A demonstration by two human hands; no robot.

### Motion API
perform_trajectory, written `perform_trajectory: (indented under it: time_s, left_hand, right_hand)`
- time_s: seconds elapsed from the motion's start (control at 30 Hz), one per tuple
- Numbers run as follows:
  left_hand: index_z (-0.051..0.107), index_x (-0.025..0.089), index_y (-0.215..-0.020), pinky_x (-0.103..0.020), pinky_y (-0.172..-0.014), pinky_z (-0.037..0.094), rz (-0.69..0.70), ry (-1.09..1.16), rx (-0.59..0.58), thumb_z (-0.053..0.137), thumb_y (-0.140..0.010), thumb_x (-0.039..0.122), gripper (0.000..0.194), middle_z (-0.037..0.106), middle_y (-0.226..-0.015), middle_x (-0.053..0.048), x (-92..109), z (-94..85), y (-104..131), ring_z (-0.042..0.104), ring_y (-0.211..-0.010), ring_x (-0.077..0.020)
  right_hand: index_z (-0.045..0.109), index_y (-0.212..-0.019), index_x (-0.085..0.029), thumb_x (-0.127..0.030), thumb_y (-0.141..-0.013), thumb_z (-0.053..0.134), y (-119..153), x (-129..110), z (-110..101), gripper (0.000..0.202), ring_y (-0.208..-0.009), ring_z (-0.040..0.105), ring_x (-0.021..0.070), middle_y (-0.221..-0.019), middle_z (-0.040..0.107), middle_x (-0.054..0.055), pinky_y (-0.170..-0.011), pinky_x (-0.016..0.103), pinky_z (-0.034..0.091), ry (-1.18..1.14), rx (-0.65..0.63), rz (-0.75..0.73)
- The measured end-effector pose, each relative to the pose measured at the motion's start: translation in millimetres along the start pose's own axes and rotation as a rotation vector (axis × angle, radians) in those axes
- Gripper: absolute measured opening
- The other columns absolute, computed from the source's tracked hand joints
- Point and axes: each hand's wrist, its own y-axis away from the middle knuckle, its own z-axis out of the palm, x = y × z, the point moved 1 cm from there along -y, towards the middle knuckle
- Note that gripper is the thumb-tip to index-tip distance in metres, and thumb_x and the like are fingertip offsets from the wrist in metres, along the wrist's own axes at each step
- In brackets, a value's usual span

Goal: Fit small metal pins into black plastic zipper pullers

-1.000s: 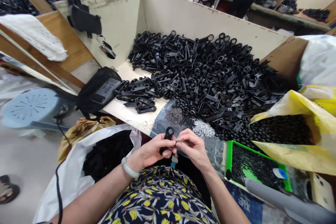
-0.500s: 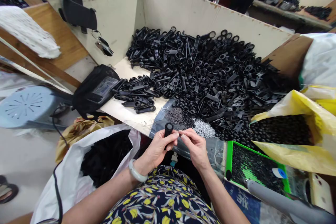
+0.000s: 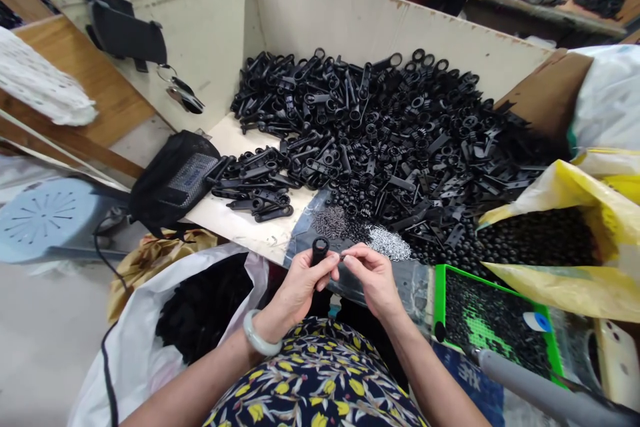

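Observation:
My left hand (image 3: 305, 280) is closed around a black plastic part with a round ringed end (image 3: 321, 247), which sticks up above the fingers. My right hand (image 3: 373, 277) meets it at the fingertips, thumb and forefinger pinched together. Whatever tiny piece lies in that pinch is too small to name. Just beyond the hands are a pile of small silvery metal pieces (image 3: 387, 242) and a pile of small brownish-grey pieces (image 3: 329, 221). Behind them rises a large heap of black plastic parts (image 3: 365, 120), many with ring ends.
A green tray (image 3: 440, 293) of small black pieces stands at right, below an open yellow bag (image 3: 540, 287) of black beads. At left are a white sack (image 3: 125, 320), a black pouch (image 3: 173, 177) and a blue stool (image 3: 47, 217). Pale boards (image 3: 350, 10) wall the heap.
The camera view has shifted slightly. Both hands stay together in nearly the same pose, the left still holding the black part and the right still pinching.

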Motion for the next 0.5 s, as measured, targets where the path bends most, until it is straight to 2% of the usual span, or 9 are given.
perform_trajectory:
  time_s: [0.2,0.37,0.5]
  left_hand:
    - [0.063,0.015,-0.076,-0.022,-0.049,0.021,0.012,-0.025,0.023,0.08,-0.082,0.042,0.033,0.061,-0.065,0.001,-0.3,-0.6,1.1,0.034,-0.05,-0.0044]
    - [0.064,0.015,-0.075,-0.022,-0.049,0.022,0.011,-0.05,0.032,0.08,-0.082,0.043,0.033,0.061,-0.064,0.001,-3.1,-2.0,2.2,0.035,-0.05,-0.0049]
    - [0.063,0.015,-0.072,-0.022,-0.048,0.023,0.006,-0.051,0.046,0.08,-0.081,0.043,0.034,0.061,-0.064,0.001,-4.9,-1.4,2.4,0.036,-0.05,-0.0052]
  right_hand:
    - [0.082,-0.09,-0.026,-0.036,-0.086,0.079,-0.6,1.0,1.2,0.012,-0.081,0.063,0.0169,-0.087,0.069,0.002,-0.074,0.029,0.05,0.031,0.003,-0.013]
    - [0.081,-0.094,-0.027,-0.037,-0.089,0.077,-0.2,2.3,-1.8,0.012,-0.067,0.058,0.0132,-0.088,0.068,0.002,-0.062,0.027,0.048,0.082,-0.025,-0.029]
    - [0.081,-0.095,-0.027,-0.036,-0.091,0.075,1.6,-1.6,-3.4,0.012,-0.07,0.062,0.0148,-0.089,0.068,0.003,-0.062,0.028,0.051,0.154,-0.057,-0.064]
